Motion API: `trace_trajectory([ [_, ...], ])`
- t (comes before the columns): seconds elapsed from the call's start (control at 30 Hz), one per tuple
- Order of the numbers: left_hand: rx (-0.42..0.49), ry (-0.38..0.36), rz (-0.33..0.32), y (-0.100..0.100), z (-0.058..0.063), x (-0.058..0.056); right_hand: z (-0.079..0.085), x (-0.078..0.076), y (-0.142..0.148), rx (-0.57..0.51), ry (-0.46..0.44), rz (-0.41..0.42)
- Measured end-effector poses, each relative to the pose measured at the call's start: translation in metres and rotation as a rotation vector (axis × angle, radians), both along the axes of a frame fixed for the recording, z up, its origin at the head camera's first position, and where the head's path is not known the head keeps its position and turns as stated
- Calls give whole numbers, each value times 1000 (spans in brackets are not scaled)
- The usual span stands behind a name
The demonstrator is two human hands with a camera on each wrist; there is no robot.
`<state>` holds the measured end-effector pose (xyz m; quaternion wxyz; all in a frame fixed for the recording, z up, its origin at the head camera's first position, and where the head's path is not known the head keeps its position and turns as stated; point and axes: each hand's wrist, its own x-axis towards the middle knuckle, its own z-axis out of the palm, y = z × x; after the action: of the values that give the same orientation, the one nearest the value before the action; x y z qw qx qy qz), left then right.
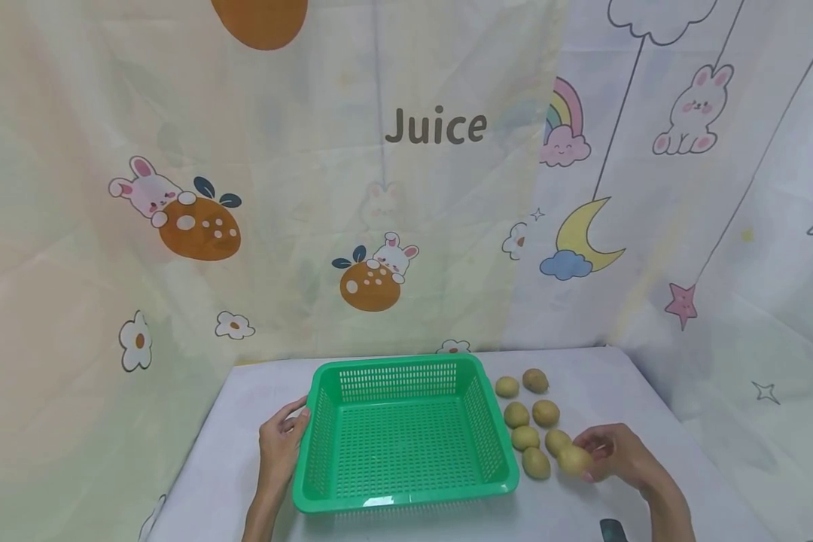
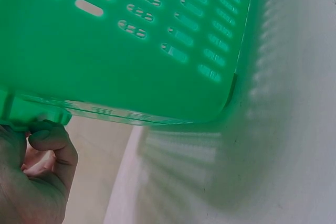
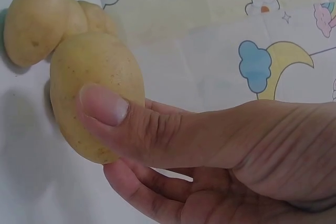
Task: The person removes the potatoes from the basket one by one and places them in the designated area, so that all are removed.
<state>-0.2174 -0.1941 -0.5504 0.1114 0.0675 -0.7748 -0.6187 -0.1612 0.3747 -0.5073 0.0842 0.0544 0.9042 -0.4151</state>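
Observation:
A green plastic basket (image 1: 401,444), its floor bare, stands in the middle of the white table. My left hand (image 1: 281,452) grips the basket's left rim, and the left wrist view has the curled fingers (image 2: 56,142) right under that rim. To the right of the basket, my right hand (image 1: 619,455) holds a yellow potato (image 3: 94,72) with the thumb across its near side. Several more potatoes (image 1: 517,415) lie in a loose cluster between the basket and this hand. The held potato overlaps another potato (image 1: 557,441) in the head view.
A white cloth covers the table (image 1: 650,399). Behind and at the sides hangs a printed curtain (image 1: 447,226) with rabbits, fruit and a moon. Near the right forearm, a dark object (image 1: 613,530) lies at the bottom edge of the head view.

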Motion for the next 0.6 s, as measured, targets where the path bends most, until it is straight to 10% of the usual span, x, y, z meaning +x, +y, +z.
trace_trajectory([
  [0.6,-5,5,0,0,0,0,-21,-3,-2,-2,-96,-97],
])
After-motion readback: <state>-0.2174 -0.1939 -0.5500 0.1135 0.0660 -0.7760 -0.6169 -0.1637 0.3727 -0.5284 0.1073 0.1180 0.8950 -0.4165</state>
